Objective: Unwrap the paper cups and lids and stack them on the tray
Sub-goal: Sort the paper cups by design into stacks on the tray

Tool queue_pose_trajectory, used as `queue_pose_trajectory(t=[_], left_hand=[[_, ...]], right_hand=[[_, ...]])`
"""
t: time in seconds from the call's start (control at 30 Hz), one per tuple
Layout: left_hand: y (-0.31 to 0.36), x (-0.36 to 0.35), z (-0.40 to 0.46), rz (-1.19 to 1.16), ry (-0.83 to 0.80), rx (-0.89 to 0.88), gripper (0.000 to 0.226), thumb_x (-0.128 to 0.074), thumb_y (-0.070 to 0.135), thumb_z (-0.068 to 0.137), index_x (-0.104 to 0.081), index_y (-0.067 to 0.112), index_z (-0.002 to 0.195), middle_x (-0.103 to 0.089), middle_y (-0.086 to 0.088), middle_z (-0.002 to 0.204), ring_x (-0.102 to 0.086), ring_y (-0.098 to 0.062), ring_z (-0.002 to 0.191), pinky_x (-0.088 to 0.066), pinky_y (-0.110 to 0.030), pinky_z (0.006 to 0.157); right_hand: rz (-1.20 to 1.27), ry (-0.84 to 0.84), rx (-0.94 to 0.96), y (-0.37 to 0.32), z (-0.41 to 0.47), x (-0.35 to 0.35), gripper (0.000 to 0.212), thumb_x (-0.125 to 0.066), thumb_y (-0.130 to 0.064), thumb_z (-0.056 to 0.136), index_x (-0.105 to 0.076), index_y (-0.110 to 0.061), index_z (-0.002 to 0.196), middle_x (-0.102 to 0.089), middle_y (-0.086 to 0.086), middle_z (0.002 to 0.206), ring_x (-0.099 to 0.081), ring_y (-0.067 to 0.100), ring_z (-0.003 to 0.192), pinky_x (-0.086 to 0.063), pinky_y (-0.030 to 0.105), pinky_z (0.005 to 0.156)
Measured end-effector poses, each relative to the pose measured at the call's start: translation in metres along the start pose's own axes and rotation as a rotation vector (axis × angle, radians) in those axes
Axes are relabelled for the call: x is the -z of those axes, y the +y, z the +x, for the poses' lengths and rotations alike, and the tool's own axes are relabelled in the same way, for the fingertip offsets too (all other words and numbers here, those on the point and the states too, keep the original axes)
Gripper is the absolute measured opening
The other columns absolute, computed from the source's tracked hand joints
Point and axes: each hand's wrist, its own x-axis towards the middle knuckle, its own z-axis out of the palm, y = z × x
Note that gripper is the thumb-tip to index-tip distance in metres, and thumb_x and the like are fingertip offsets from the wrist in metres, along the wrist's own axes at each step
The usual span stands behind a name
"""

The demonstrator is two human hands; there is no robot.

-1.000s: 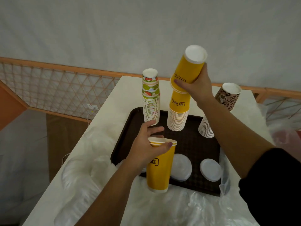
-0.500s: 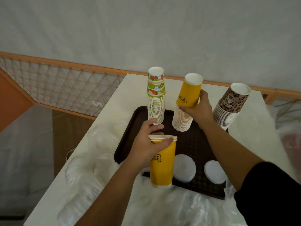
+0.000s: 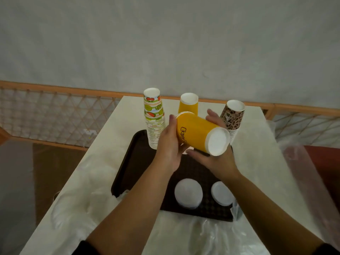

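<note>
Both hands grip one yellow cup point(image 3: 197, 134) above the tray point(image 3: 128, 162): left hand point(image 3: 168, 148) curled round its mouth end, right hand point(image 3: 216, 159) beneath its base end. The cup lies tilted, white bottom toward the camera, in front of the yellow stack point(image 3: 189, 103) at the tray's far side.

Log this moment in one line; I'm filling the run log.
both hands hold tall yellow paper cup sideways | over brown plastic tray | yellow cup stack behind

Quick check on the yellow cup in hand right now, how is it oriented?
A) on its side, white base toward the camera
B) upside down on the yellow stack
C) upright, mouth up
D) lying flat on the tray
A: the yellow cup is held on its side above the tray, gripped by the left hand and right hand, white base facing the camera.
</note>
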Motion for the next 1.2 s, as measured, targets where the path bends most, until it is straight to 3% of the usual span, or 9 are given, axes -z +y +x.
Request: queue_pose_trajectory(t=[0.13,0.23,0.3,0.43,0.63,0.8,1.0,1.07,1.2], left_hand=[[0.011,-0.021,0.017,0.215,-0.023,-0.176,0.042,-0.033,0.044,0.100,-0.044,0.025,0.136,-0.055,-0.003,0.132,-0.055,-0.020,0.118,-0.048,-0.044,0.098],[0.025,-0.025,0.035,0.563,0.024,-0.470,0.044,-0.033,0.035,0.102,-0.029,0.031,0.145,-0.037,0.003,0.149,-0.040,-0.018,0.134,-0.036,-0.036,0.107],[0.032,-0.023,0.047,0.708,0.010,-0.544,0.049,-0.038,0.025,0.101,-0.023,0.029,0.148,-0.029,0.005,0.153,-0.034,-0.016,0.137,-0.033,-0.026,0.100],[0.027,-0.017,0.066,0.922,-0.008,-0.496,0.069,-0.055,0.023,0.094,-0.016,0.025,0.150,-0.029,0.004,0.153,-0.034,-0.018,0.137,-0.038,-0.029,0.099],[0.003,-0.004,0.089,0.932,0.000,-0.473,0.066,-0.065,0.023,0.087,-0.030,0.020,0.143,-0.049,0.003,0.139,-0.048,-0.016,0.126,-0.039,-0.021,0.091],[-0.013,0.002,0.105,0.994,0.076,-0.525,0.054,-0.062,0.022,0.089,-0.039,0.014,0.137,-0.060,-0.003,0.122,-0.057,-0.017,0.109,-0.042,-0.020,0.083],[-0.018,0.006,0.110,1.021,0.075,-0.489,0.053,-0.063,0.022,0.089,-0.040,0.013,0.136,-0.060,-0.004,0.121,-0.057,-0.018,0.109,-0.043,-0.022,0.084],[-0.018,0.006,0.103,1.023,0.064,-0.483,0.061,-0.066,0.022,0.087,-0.036,0.012,0.140,-0.054,-0.004,0.132,-0.053,-0.019,0.119,-0.042,-0.023,0.091],[-0.016,0.019,0.068,1.045,0.023,-0.523,0.069,-0.066,0.025,0.087,-0.029,0.012,0.145,-0.040,-0.003,0.147,-0.037,-0.016,0.135,-0.031,-0.020,0.100]], right_hand=[[0.053,0.182,-0.112,-0.020,0.047,0.001,0.083,-0.083,-0.037,0.062,-0.043,-0.010,0.130,-0.052,-0.017,0.118,-0.048,-0.013,0.110,-0.038,0.004,0.090],[-0.033,0.232,-0.132,-0.021,0.093,0.004,0.083,-0.083,-0.031,0.068,-0.036,-0.013,0.133,-0.049,-0.015,0.116,-0.047,-0.005,0.106,-0.037,0.000,0.083],[-0.088,0.175,-0.170,-0.015,0.117,0.003,0.083,-0.081,-0.031,0.072,-0.030,-0.018,0.135,-0.050,-0.008,0.123,-0.047,0.003,0.106,-0.039,0.003,0.079],[-0.141,0.092,-0.233,0.015,0.130,-0.008,0.083,-0.081,-0.032,0.071,-0.032,-0.014,0.136,-0.053,0.001,0.128,-0.050,0.009,0.106,-0.042,0.019,0.083],[-0.092,0.147,-0.183,0.048,0.122,-0.028,0.070,-0.078,-0.026,0.074,-0.038,-0.023,0.131,-0.052,-0.016,0.115,-0.052,-0.005,0.101,-0.040,0.003,0.081],[-0.186,0.118,-0.117,0.064,0.118,-0.042,0.035,-0.065,-0.021,0.086,-0.063,-0.015,0.121,-0.053,0.005,0.125,-0.048,0.003,0.109,-0.030,-0.003,0.085],[-0.195,0.120,-0.145,0.066,0.113,-0.042,0.036,-0.066,-0.022,0.086,-0.064,-0.015,0.121,-0.052,0.007,0.127,-0.048,0.006,0.109,-0.033,0.000,0.088],[-0.235,0.081,-0.154,0.062,0.114,-0.039,0.042,-0.066,-0.028,0.085,-0.060,-0.018,0.126,-0.050,0.006,0.131,-0.047,0.006,0.112,-0.038,0.008,0.093],[-0.411,0.199,-0.104,0.042,0.100,-0.034,0.072,-0.059,-0.053,0.082,-0.041,-0.018,0.142,-0.035,0.010,0.146,-0.036,0.021,0.134,-0.038,0.047,0.105]])
